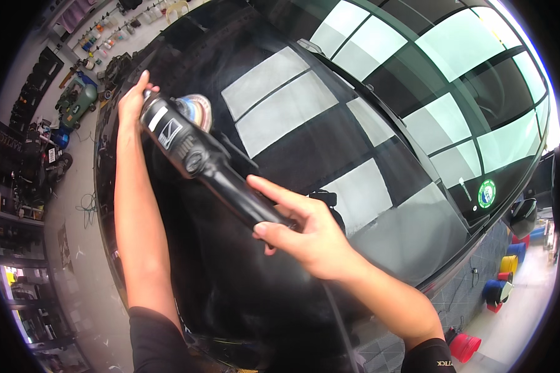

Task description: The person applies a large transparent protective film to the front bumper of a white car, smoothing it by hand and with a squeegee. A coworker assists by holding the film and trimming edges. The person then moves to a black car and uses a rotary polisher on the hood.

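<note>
A black car polisher (221,186) slants across the view above the glossy black car hood (224,284). At its front end, my left hand (133,102) grips the head, with the thumb pointing up. My right hand (308,233) wraps the rear of the handle, index finger stretched along it. A round polishing pad (200,113) with coloured rings shows edge-on beyond the head; whether it touches the paint I cannot tell. From the handle's end a power cord (338,317) drops over the hood towards me. Hazy patches and bright window reflections lie on the paint.
The windshield (429,88), bearing a round green sticker (486,194), rises at right beside a side mirror (524,218). Coloured buckets (497,291) stand on the floor there. Left of the car are a green air compressor (79,100), a motorcycle (44,158) and shelves of bottles (102,37).
</note>
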`<state>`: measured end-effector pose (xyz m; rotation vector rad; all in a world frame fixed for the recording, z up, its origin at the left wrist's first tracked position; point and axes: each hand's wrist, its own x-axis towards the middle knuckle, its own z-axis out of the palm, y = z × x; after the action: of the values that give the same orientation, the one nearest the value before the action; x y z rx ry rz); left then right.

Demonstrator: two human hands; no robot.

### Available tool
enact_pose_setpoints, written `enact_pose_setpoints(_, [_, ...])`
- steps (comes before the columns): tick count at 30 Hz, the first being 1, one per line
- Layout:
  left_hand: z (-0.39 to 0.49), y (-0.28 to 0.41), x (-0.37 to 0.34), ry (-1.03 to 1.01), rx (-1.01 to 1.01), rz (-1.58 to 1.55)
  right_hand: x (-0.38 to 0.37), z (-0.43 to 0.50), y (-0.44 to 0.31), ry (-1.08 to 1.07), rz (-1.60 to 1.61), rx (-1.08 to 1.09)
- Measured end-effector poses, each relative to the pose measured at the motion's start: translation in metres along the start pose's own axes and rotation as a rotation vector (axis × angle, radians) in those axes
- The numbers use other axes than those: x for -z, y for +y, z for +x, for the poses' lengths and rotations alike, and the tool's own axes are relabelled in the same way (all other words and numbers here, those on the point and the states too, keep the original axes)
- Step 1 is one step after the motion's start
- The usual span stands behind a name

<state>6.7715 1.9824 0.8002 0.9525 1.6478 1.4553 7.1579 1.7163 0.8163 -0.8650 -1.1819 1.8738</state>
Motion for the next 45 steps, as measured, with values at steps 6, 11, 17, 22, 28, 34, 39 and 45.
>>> enact_pose_setpoints(6, [0.001,0.045,-0.127,-0.239,-0.061,0.04,0.025,-0.025,-0.006,0.23,0.102,0.093])
enact_pose_setpoints(11, [-0.025,0.052,-0.221,-0.647,-0.132,-0.349,0.047,-0.046,-0.013,0.385,0.132,0.2])
enact_pose_setpoints(17, [-0.054,0.056,-0.27,-0.813,-0.232,-0.417,0.042,-0.061,-0.014,0.426,0.163,0.31])
enact_pose_setpoints(22, [-0.025,0.041,-0.211,-0.694,-0.223,-0.393,0.029,-0.04,-0.008,0.368,0.116,0.207])
enact_pose_setpoints(28, [0.02,0.013,-0.084,-0.525,-0.187,-0.243,-0.002,0.014,-0.006,0.185,0.113,0.038])
enact_pose_setpoints(34, [0.034,-0.022,0.046,-0.295,-0.076,-0.11,-0.047,0.059,0.014,0.01,0.096,0.009])
enact_pose_setpoints(39, [0.006,-0.055,0.146,-0.206,0.032,-0.167,-0.082,0.069,0.042,-0.147,0.079,-0.029])
enact_pose_setpoints(45, [-0.049,-0.074,0.156,0.022,0.064,-0.422,-0.08,0.035,0.046,-0.201,0.024,-0.129])
